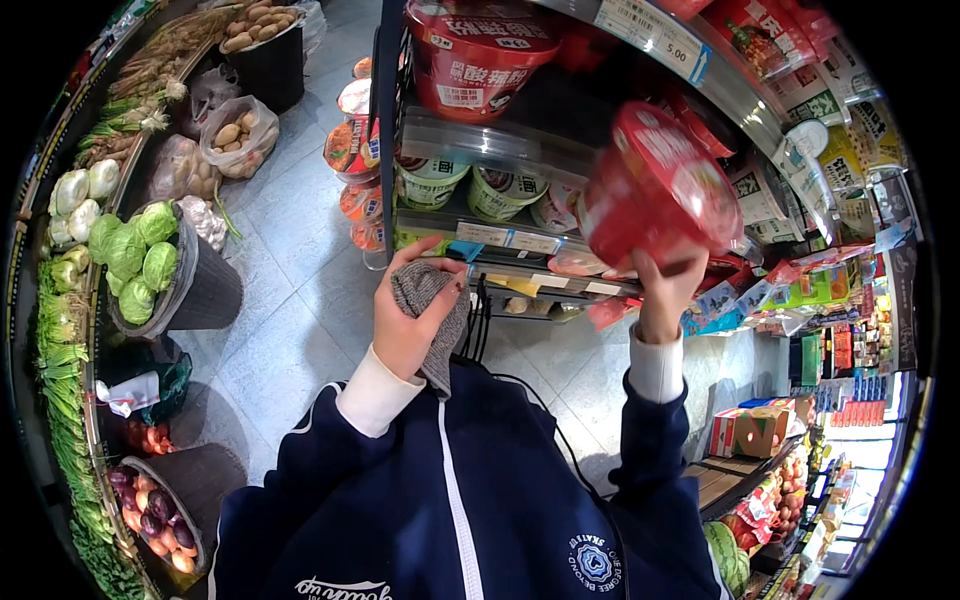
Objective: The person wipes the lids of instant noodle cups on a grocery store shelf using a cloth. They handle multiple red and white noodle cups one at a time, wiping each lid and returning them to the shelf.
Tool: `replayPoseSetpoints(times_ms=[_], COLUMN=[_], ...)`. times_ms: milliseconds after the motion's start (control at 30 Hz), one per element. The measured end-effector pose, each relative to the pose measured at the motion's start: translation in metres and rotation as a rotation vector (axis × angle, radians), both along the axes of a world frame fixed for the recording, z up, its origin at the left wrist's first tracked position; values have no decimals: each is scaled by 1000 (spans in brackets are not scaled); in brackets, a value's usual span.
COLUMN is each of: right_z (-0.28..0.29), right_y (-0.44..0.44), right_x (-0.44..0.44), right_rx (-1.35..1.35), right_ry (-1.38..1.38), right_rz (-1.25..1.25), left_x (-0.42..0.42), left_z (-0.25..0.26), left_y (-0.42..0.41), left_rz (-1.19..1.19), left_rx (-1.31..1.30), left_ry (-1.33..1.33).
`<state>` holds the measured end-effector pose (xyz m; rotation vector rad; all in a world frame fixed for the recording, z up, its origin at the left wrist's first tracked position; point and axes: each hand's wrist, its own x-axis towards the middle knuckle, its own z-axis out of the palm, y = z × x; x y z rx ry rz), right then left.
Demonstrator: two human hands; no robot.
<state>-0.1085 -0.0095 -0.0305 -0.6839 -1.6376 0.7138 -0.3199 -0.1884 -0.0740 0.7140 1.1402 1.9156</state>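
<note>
My left hand (409, 322) grips a bunched grey cloth (442, 319) in front of my chest, its lower end hanging down. Out to the right, my right hand (667, 281) holds a red instant-noodle tub (660, 187) from below, tilted and blurred, in front of the shelf. Another red tub (480, 60) of similar look stands on the upper shelf at the left. Below it, green-and-white noodle cups (431, 182) sit in a row behind a clear plastic shelf guard (495, 142). Part of the upper shelf is hidden behind the held tub.
Price tags line the shelf edge (652, 34). On the left, bins of cabbages (142, 255), onions (154, 517) and potatoes (262, 22) stand along a vegetable rack. Cardboard boxes (750, 431) and watermelons (727, 555) lie at lower right. A dark cable (555, 420) hangs beside my jacket.
</note>
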Motion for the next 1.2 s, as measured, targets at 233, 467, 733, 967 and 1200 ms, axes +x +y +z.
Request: replayPoseSetpoints(times_ms=[233, 467, 733, 967, 1200], right_z=[-40, -58, -77, -80, -77], right_y=[-32, -61, -89, -89, -57], right_x=[72, 87, 117, 151, 174], right_rx=[-218, -360, -514, -675, -679], right_ry=[269, 532, 579, 691, 636], right_rz=[-58, -53, -66, -61, 76], left_x=[7, 35, -16, -30, -28], left_z=[71, 122, 88, 71, 53], left_y=[62, 204, 339, 368, 355], left_rz=[136, 158, 284, 148, 98], left_rx=[62, -249, -626, -829, -877], left_ry=[953, 1067, 1270, 1470, 1540])
